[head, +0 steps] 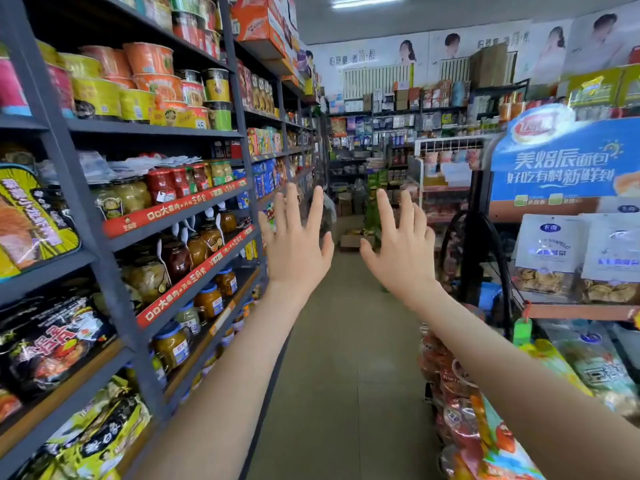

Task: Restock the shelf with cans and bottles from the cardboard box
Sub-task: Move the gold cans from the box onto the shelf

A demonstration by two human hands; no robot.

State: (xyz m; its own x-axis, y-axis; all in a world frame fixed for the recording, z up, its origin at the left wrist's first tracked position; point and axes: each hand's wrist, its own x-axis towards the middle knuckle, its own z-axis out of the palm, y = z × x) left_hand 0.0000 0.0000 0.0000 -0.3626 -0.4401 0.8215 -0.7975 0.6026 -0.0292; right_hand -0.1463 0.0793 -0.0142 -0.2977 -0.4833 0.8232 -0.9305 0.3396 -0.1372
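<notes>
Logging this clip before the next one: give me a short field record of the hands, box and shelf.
setting: shop aisle
left hand: raised ahead, fingers spread, holds nothing
right hand: raised ahead, fingers spread, holds nothing
cardboard box: on the floor far down the aisle, contents too small to tell
shelf: metal rack on the left, jars of fruit on lower tiers, noodle bowls above
task state: nothing picked up yet

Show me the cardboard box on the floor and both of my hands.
cardboard box (350, 241): head view, on its front wall.
left hand (298, 252): head view, on the back of the hand.
right hand (403, 254): head view, on the back of the hand.
</notes>
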